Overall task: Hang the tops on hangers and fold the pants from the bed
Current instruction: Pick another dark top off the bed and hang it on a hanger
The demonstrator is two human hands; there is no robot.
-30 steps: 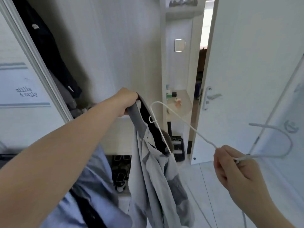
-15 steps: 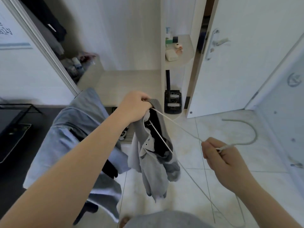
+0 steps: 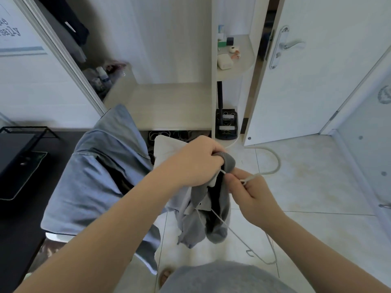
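Note:
My left hand (image 3: 197, 161) grips the collar of a grey top (image 3: 203, 218) that hangs down in front of me over the tiled floor. Right beside it, my right hand (image 3: 251, 193) pinches the neck of a white wire hanger (image 3: 273, 166). The hanger's hook curves up and right of my hands. One hanger arm runs down inside the top's dark neck opening, the other shows below my right wrist. A blue shirt (image 3: 95, 176) is draped over my left forearm.
An open wardrobe with a wooden shelf (image 3: 169, 102) stands ahead, with dark clothes (image 3: 69, 24) hanging inside at upper left. A white door (image 3: 317, 70) stands at the right. A corner shelf (image 3: 234, 56) holds small items. Shoes lie under the shelf. A dark stand (image 3: 19, 157) is at left.
The view tilted down. My hands came together: the right hand slid the hanger into the grey top's neck while the left kept hold of the collar and lowered it.

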